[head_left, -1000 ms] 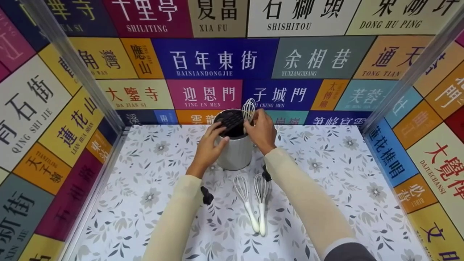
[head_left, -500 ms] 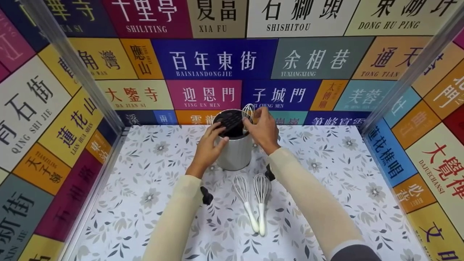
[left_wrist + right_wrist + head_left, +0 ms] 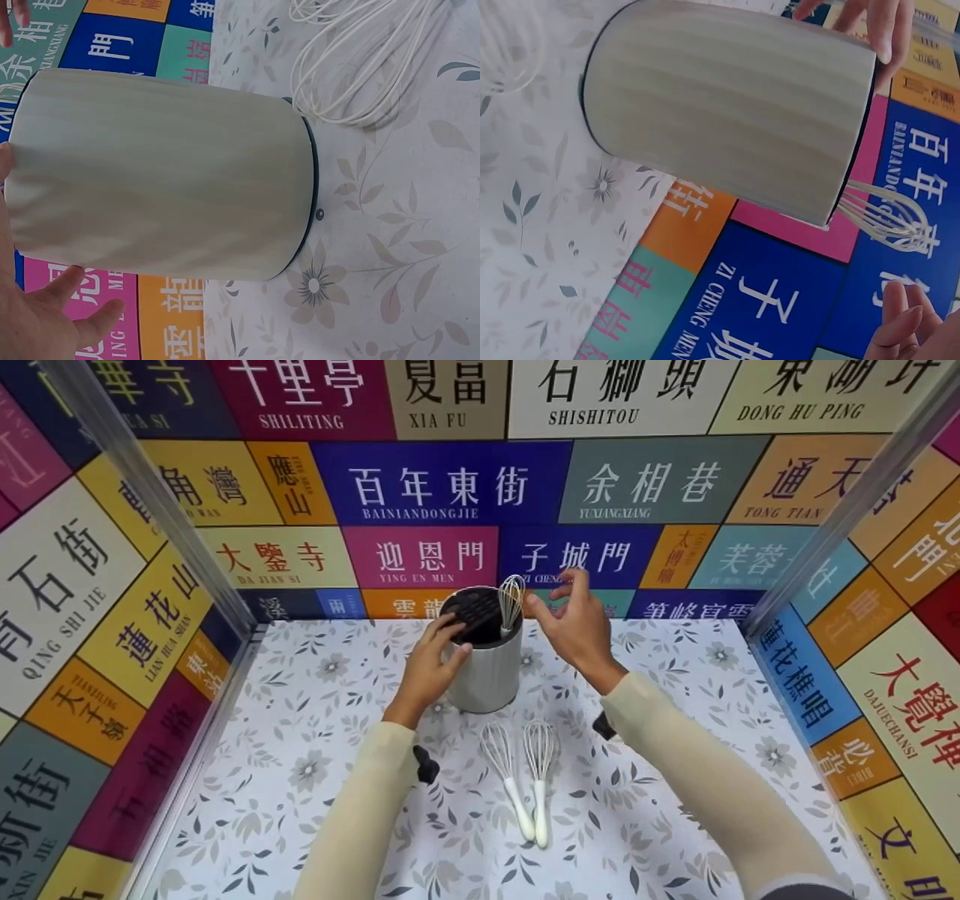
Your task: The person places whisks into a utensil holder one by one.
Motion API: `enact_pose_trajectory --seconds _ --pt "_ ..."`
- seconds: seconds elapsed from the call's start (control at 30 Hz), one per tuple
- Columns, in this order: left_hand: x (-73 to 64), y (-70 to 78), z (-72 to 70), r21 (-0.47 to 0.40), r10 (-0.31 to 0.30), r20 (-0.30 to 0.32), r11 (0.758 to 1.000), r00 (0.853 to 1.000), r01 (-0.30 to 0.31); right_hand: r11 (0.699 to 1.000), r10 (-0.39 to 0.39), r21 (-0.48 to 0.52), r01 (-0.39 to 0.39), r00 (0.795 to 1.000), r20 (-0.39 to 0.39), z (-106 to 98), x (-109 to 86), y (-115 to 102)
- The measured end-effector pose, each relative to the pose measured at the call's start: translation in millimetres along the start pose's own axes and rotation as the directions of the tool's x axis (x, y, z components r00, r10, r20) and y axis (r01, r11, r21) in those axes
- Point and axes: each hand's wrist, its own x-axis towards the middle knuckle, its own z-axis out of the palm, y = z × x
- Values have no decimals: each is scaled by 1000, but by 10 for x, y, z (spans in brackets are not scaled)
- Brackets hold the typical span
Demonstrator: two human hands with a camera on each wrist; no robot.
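A light grey utensil holder (image 3: 486,679) with a black slotted insert stands upright toward the back of the table. My left hand (image 3: 433,667) holds its left rim, thumb at the front and fingers over the edge. One whisk (image 3: 512,601) stands in the holder on the right side, wire loops up; its handle is hidden inside. My right hand (image 3: 579,628) is just right of this whisk, fingers loosely bent, holding nothing; in the right wrist view its fingers (image 3: 909,319) are apart from the wires. Two white-handled whisks, a left one (image 3: 511,787) and a right one (image 3: 540,787), lie in front of the holder.
A white tablecloth (image 3: 315,825) with grey leaves and flowers covers the table. Close behind the holder rises a back panel (image 3: 442,480) of coloured signs. Similar panels and metal posts (image 3: 172,510) bound the sides.
My right hand has lowered the whisk a little into the holder, let go of it and moved off to the right. The left hand has stayed on the rim.
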Motion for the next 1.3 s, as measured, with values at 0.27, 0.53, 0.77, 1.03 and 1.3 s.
enact_pose_trajectory --seconds 0.27,0.53,0.77,1.03,1.3 --pt "1 11 -8 -2 -16 9 1000 1000 16 999 2 -54 3 995 98 -175 -471 206" --pt "7 5 -6 1 -20 10 1000 1000 20 984 96 -171 -50 957 273 -143 -1029 528" --pt "-10 6 -12 8 -29 23 1000 999 28 962 152 -269 -48 912 380 -49 -1511 779" --pt "-1 1 -14 11 -27 23 1000 999 26 954 206 -285 -93 894 398 92 -1805 886" --pt "-4 -1 -7 13 -21 13 1000 1000 21 933 244 -349 -90 870 429 248 -2044 936"
